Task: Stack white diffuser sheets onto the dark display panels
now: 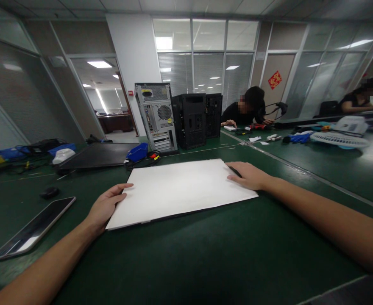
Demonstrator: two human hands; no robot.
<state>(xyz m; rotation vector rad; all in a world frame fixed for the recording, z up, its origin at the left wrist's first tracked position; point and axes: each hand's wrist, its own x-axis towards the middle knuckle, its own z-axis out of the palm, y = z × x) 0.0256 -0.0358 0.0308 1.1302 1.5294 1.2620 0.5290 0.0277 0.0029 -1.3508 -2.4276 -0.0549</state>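
White panel [180, 190] over green table [205, 262], near edge dark underneath (whether it touches tabletop, cannot tell). Left hand [105, 205]: fingers grasping left edge; right hand [248, 176]: fingers grasping right edge. Phone [35, 228] flat at far left. Farther: blue object [137, 152] near cables [151, 159], three computer towers [191, 120] upright. Right of towers, person [251, 116] in dark top.

On the near side of the white sheet [180, 188], a hand can pass over the table [199, 250]. At left, the phone [35, 228] lies in the way; behind the sheet, three computer cases [191, 120] close the passage.
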